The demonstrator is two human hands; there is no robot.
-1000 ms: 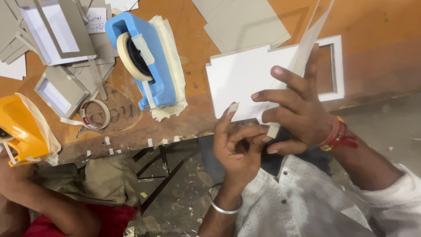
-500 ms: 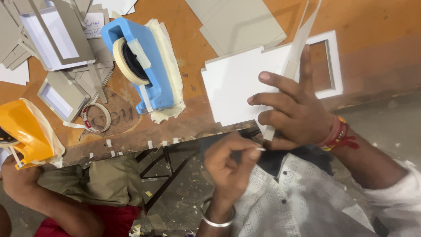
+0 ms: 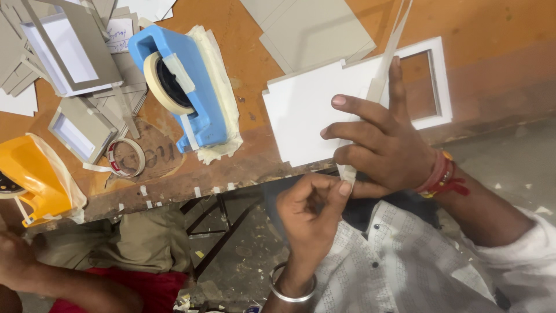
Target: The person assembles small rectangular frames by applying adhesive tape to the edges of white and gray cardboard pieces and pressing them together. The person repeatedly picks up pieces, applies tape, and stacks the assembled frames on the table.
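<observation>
White card made up the piece I was working on: a flat white board [image 3: 301,119] lay at the near edge of the orange-brown worktop [image 3: 243,52], right of its middle, joined on its right to a white window frame [image 3: 441,81]. From the head view, my right hand [image 3: 385,145] rested spread on that board, fingers [image 3: 353,107] apart and flat, the forefinger laid along a pale strip of tape [image 3: 387,55] that ran up over the frame toward the far edge. My left hand [image 3: 310,206] hung just off the near edge, below the board, its fingers [image 3: 341,194] curled together and pinching the lower end of the same strip, touching the right hand's thumb.

Grey card sheets [image 3: 315,29] lay toward the far edge beyond the board. Left of the board stood a blue tape dispenser [image 3: 197,87] with a roll of masking tape in it, resting on a wad of pale tape. A small loose tape roll [image 3: 124,157] sat near the near edge, left of the dispenser. Grey-and-white card frames [image 3: 63,52] were piled at the far left corner. A yellow dispenser [image 3: 32,179] overhung the left end of the near edge, beside another person's arm [image 3: 52,278].
</observation>
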